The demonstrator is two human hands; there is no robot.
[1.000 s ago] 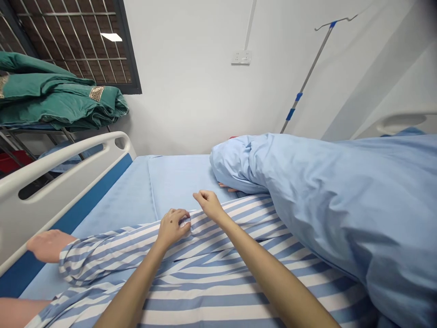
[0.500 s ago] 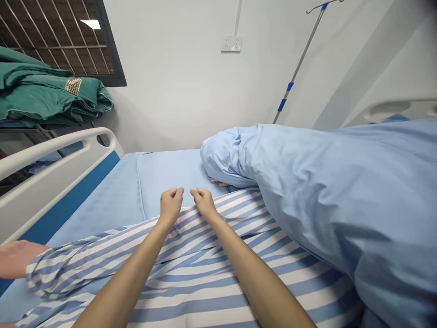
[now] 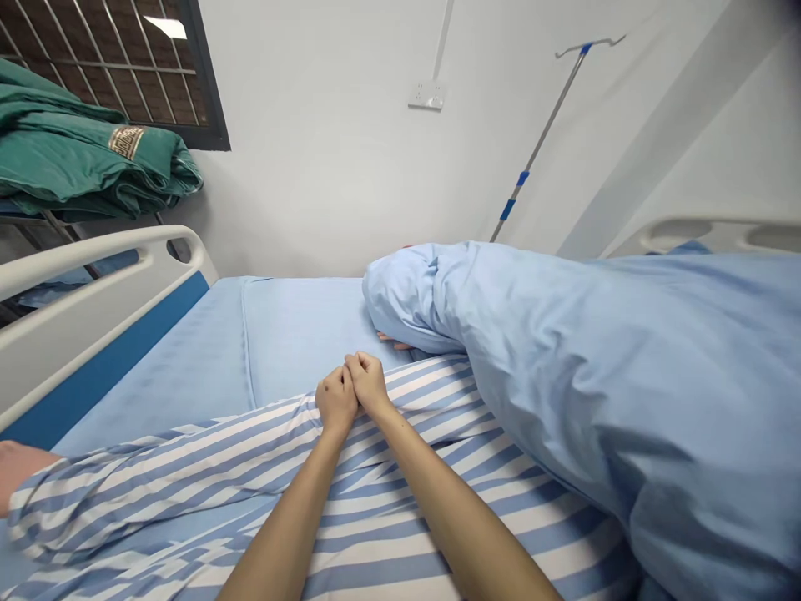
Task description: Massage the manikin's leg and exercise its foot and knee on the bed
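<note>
My left hand (image 3: 338, 398) and my right hand (image 3: 368, 381) are both closed into fists. They touch each other, with the right thumb side against the left knuckles. Both are over the far leg of the blue-and-white striped trousers (image 3: 206, 455) worn by a person lying on the bed. No object sticks out of either fist; their undersides are hidden. Just beyond them a blue quilt (image 3: 531, 334) covers the person's upper part. The fingertips of the person's hand (image 3: 393, 340) show from under its edge. A bare foot (image 3: 22, 472) is at the left.
Light blue bed sheet (image 3: 294, 325) lies beyond my hands. A white-and-blue bed end board (image 3: 106, 309) rises at the left, with folded green cloth (image 3: 88, 159) behind it. An IV pole (image 3: 538, 150) stands near the wall, which has a socket (image 3: 427, 95).
My left hand has moved right until it touches my right hand. Both fists were apart before, a small gap between them. The whole view has shifted slightly.
</note>
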